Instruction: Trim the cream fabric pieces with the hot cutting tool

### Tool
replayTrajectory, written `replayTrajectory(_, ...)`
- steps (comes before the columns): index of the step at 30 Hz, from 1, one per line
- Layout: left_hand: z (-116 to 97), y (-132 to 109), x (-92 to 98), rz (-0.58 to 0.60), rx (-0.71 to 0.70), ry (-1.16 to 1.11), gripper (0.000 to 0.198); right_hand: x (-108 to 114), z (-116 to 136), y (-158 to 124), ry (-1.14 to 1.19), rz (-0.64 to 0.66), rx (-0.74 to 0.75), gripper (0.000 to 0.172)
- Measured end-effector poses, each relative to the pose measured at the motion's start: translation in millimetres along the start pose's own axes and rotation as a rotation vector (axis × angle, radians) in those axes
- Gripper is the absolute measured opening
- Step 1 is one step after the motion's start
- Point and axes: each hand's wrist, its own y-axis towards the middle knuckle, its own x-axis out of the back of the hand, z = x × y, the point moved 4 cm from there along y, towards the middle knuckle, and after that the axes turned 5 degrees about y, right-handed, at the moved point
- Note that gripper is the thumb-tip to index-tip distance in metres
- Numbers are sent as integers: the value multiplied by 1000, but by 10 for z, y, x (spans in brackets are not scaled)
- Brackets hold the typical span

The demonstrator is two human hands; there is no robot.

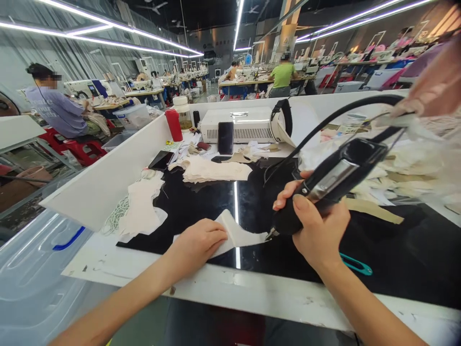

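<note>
L grip covers part of the white cloth piece; thumb's hidden, so can't tell if it's pinching or pressing. R grip hides some of the black tool, & tip contact w/ the cloth is too small to tell. Teal tool runs behind R wrist, 1 end unseen. Pinkish shape, top R, blurred, cut by edge, no ID. Forearms cut off at btm, clear bin at L edge, surface at R.
</note>
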Motion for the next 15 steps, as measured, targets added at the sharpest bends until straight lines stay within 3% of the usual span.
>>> replayTrajectory(6,-302,-4,21,177,168,-109,15,-13,-85,166,-8,-36,41,44)
replayTrajectory(9,-289,90,55,240,210,-110,15,-26,-78,136,-7,-28,35,41)
replayTrajectory(12,-162,289,57,253,119,-69,15,-43,-62,77,-2,-16,30,36)
replayTrajectory(15,-61,535,7,288,-58,-138,30,-72,-50,36,14,-22,16,33)
